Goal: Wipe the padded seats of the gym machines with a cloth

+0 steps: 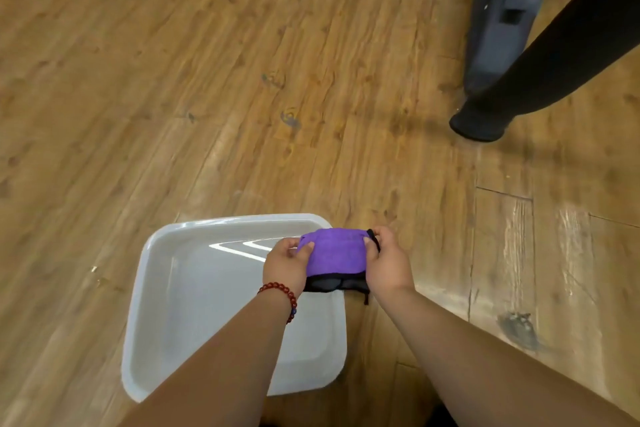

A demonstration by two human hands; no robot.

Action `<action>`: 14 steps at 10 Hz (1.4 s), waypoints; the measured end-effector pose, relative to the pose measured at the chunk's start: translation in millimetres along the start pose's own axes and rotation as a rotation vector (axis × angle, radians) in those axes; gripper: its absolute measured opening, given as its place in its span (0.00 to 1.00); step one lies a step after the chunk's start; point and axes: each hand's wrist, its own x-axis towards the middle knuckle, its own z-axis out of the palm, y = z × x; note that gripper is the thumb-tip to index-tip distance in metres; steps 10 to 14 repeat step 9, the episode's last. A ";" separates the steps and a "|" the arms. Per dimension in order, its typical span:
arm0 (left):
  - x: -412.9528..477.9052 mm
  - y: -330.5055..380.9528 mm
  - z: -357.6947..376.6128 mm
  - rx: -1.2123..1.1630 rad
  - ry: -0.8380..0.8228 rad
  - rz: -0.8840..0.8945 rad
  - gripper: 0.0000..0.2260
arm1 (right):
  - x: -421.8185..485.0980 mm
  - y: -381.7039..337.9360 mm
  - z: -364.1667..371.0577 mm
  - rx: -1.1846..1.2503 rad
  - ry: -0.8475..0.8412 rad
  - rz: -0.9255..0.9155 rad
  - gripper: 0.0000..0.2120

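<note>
Over the far right corner of the basin [242,219], I hold the cloth [332,250] bunched between both hands: left hand [285,265] pinching its left edge, right hand [389,262] gripping the right. I judge this prep, wringing or folding, with no wiping begun. Next calls for carrying it to a seat; none shows, only a machine leg [561,59].

Bright, even indoor light. Two white glare streaks lay inside the white rectangular plastic tub [242,219]. The brown wood-plank floor [173,80] was softly blurred, with pale sheen at right; planks bowed toward the frame edges.
</note>
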 end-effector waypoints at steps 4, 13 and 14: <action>30.2 -32.1 26.2 0.162 0.002 0.000 0.15 | 17.2 35.1 28.8 -0.149 -0.100 -0.072 0.16; 25.0 -25.9 23.8 0.401 0.098 0.354 0.15 | 21.4 30.3 19.5 -0.285 -0.060 -0.154 0.21; 25.0 -25.9 23.8 0.401 0.098 0.354 0.15 | 21.4 30.3 19.5 -0.285 -0.060 -0.154 0.21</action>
